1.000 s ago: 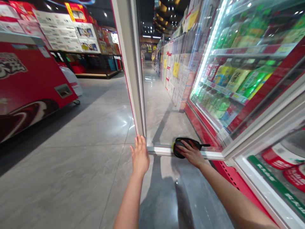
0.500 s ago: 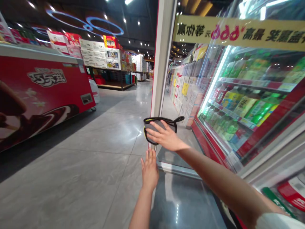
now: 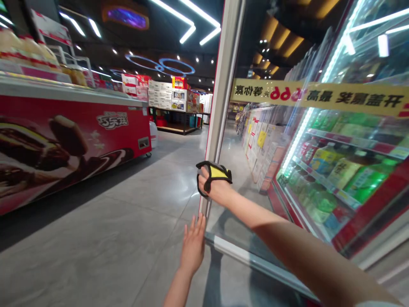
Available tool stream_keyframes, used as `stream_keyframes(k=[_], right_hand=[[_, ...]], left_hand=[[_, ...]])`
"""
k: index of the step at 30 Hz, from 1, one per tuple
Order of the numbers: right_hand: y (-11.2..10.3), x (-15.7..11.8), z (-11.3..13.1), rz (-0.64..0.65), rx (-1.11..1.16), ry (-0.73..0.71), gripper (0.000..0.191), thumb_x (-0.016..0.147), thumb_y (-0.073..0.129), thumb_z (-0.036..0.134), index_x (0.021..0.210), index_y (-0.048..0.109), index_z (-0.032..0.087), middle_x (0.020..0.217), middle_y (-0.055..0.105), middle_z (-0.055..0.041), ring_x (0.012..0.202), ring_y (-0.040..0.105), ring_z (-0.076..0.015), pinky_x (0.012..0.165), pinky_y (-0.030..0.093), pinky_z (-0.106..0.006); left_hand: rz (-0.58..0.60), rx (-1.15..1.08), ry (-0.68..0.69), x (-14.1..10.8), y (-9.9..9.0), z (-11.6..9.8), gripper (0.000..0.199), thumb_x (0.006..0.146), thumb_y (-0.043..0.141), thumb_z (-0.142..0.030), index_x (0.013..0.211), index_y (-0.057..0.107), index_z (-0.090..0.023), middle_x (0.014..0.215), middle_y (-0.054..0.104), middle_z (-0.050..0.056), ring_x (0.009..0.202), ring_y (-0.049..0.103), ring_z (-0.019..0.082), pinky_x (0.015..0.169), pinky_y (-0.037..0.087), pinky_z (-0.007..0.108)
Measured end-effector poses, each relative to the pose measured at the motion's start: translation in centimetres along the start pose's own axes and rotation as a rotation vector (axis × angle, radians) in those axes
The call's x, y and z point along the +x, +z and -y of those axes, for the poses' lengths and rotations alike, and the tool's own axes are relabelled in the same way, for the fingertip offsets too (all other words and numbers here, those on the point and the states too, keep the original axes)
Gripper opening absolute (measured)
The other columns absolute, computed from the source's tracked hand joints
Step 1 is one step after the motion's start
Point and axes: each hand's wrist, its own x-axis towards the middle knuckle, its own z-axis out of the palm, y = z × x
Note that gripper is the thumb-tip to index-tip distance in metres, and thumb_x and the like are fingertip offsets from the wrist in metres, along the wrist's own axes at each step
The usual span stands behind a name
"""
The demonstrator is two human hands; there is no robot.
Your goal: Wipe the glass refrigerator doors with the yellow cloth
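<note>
The person's right arm [image 3: 287,230] reaches in from the lower right, bare and held out nearly level. Its right hand [image 3: 212,185] is closed around a soft pad [image 3: 217,172], a rounded piece with thick black edging and a bright yellow panel, which wraps over the knuckles. The pad sits in front of the white upright frame [image 3: 223,94] of a swung-open glass cooler door [image 3: 265,204]; whether it touches the frame is hard to tell. Just below, the left hand [image 3: 192,245] is open, fingers spread and pointing up, close to the door's lower corner, holding nothing.

To the right, behind glass, lit shelves carry green and yellow packaged drinks [image 3: 338,179], under a yellow banner with red and black lettering [image 3: 313,96]. To the left stands a long red ice-cream freezer [image 3: 79,145] printed with chocolate bars, beside a polished grey tile floor [image 3: 96,238]. Farther off are shelves of stacked cartons [image 3: 169,100] and a wall of boxes [image 3: 258,153] beneath ring-shaped ceiling lights [image 3: 159,64].
</note>
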Motion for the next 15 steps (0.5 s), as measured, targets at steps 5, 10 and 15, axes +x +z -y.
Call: stream_keyframes(k=[5, 10, 15], right_hand=[[-6.4, 5.1, -7.8, -0.08, -0.023, 0.144, 0.034, 0.098, 0.043, 0.012, 0.105, 0.076, 0.019, 0.121, 0.07, -0.0111, 0.142, 0.043, -0.0312, 0.121, 0.034, -0.058], [-6.9, 4.6, -4.8, 0.089, -0.019, -0.037, 0.032, 0.096, 0.045, 0.018, 0.103, 0.077, 0.018, 0.114, 0.073, -0.0118, 0.131, 0.054, -0.032, 0.119, 0.035, -0.055], [-7.6, 5.1, -2.9, 0.125, 0.0, 0.006, 0.03, 0.089, 0.051, 0.008, 0.102, 0.076, 0.017, 0.101, 0.075, -0.0111, 0.119, 0.062, -0.0262, 0.116, 0.04, -0.046]], left_hand=[[-0.096, 0.081, 0.027, 1.4, -5.9, 0.4, 0.088, 0.079, 0.04, -0.001, 0.161, 0.015, -0.022, 0.167, 0.025, 0.008, 0.156, 0.013, 0.027, 0.123, 0.027, 0.058], [-0.169, 0.124, 0.088, 4.4, -10.9, 1.5, 0.081, 0.084, 0.045, -0.01, 0.16, 0.018, -0.018, 0.165, 0.029, 0.014, 0.155, 0.018, 0.031, 0.122, 0.028, 0.06], [-0.155, 0.099, 0.281, 5.4, -12.1, 3.3, 0.082, 0.089, 0.052, -0.02, 0.161, 0.013, -0.019, 0.165, 0.03, 0.016, 0.156, 0.017, 0.029, 0.123, 0.025, 0.059]])
